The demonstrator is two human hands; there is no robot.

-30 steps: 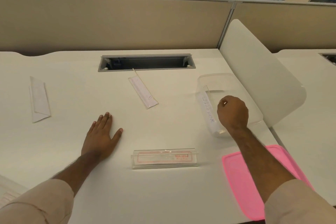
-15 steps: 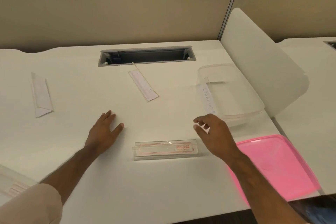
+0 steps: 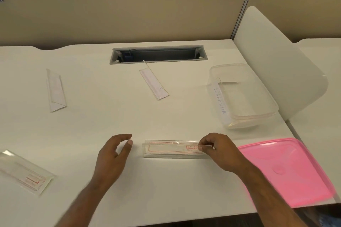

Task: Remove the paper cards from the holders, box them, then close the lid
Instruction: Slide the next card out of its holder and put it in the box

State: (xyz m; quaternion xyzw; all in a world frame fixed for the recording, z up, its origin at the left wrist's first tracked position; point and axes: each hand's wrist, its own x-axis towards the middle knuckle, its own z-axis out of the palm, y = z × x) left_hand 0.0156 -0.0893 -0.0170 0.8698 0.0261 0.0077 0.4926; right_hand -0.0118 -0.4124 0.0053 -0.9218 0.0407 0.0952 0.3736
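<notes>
A clear holder with a red-printed paper card [image 3: 171, 149] stands near the front of the white desk [image 3: 110, 121]. My right hand [image 3: 219, 149] pinches its right end. My left hand [image 3: 112, 155] hovers just left of it, fingers curled apart, holding nothing. A clear plastic box [image 3: 258, 97] at the right holds one white handwritten card [image 3: 220, 103] leaning on its left wall. The pink lid [image 3: 287, 171] lies at the front right. Other holders lie at the far left [image 3: 55, 90], the middle back [image 3: 154, 84] and the front left [image 3: 25, 171].
A grey cable slot [image 3: 158, 54] is sunk into the desk at the back. Beige partition panels [image 3: 129, 14] close off the rear. A white curved divider [image 3: 276, 61] rises right of the box. The desk's front edge runs just below my forearms.
My right hand left the box, came back toward me and took hold of the near holder's right end. My left hand lifted off the desk and moved right, toward the holder.
</notes>
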